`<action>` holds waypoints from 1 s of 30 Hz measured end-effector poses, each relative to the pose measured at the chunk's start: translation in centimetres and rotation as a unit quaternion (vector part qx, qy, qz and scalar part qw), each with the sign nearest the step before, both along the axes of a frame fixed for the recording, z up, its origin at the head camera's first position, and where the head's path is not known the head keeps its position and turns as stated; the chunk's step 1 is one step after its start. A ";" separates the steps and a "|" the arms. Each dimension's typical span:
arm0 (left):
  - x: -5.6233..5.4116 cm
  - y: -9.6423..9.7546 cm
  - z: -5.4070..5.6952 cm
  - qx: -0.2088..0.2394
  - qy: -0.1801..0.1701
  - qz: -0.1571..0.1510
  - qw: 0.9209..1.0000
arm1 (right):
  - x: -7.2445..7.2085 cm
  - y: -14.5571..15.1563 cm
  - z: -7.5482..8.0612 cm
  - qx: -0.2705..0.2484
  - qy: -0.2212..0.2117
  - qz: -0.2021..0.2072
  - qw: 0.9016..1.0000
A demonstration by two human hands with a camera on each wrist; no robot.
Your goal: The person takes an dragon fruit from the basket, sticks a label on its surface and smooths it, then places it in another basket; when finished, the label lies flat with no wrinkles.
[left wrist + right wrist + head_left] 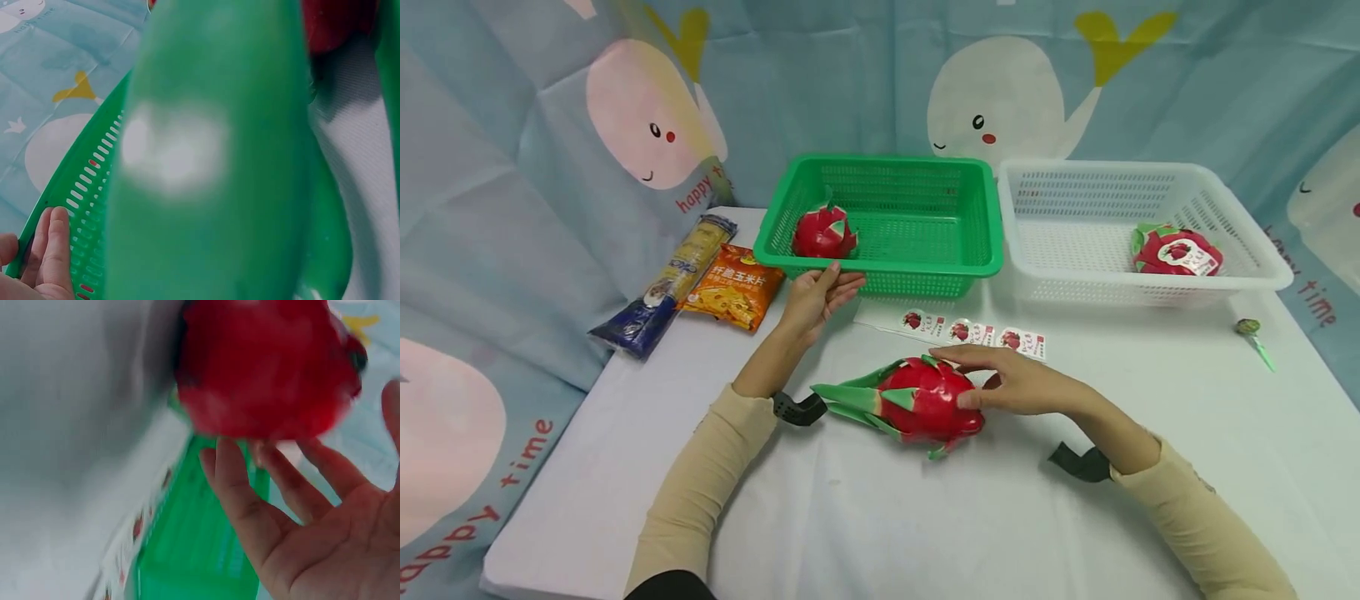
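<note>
A red dragon fruit (932,400) with long green leaves lies on its side on the white table. My right hand (1018,379) is at its right end, fingers along the far side. In the right wrist view the thumb (391,409) stands spread away from the blurred fruit. With my left hand (823,298) I pinch the front rim of the green basket (925,268), thumb over the edge and fingers against the outer wall. Inside that basket sits another dragon fruit (823,233). A close green leaf (206,187) fills much of the left wrist view.
The white basket (1150,283) at the right holds a labelled dragon fruit (1177,252). Several fruit stickers (970,332) lie before the baskets. An orange snack bag (732,287) and a blue-and-yellow packet (666,287) are at the left, a lollipop (1250,332) at the right.
</note>
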State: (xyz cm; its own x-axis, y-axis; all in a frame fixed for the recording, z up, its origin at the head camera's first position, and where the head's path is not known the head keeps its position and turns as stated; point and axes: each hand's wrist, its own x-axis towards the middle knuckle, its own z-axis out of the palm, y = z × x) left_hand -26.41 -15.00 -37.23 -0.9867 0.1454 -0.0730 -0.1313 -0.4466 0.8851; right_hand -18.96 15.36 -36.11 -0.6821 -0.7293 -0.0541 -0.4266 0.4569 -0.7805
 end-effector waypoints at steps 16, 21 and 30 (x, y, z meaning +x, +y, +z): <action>0.1 -0.3 -0.2 0.008 -0.007 -0.019 1.000 | -6.9 2.9 -2.7 0.149 0.083 -0.201 0.965; -0.1 -0.5 -0.9 -0.165 -0.001 -0.022 0.986 | -6.7 2.8 -2.8 0.125 0.028 -0.195 0.972; -0.2 -0.2 -1.8 -0.368 0.012 -0.061 0.928 | -6.5 3.8 -3.3 0.073 0.035 -0.194 0.978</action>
State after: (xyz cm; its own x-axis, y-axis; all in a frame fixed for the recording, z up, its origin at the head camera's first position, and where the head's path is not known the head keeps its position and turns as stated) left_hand -26.62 -15.22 -39.06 -0.9686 0.1761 -0.1756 -0.1177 0.2974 0.9475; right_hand -25.47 19.14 -39.41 -0.9116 -0.4030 -0.0812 -0.2495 0.6994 -0.6697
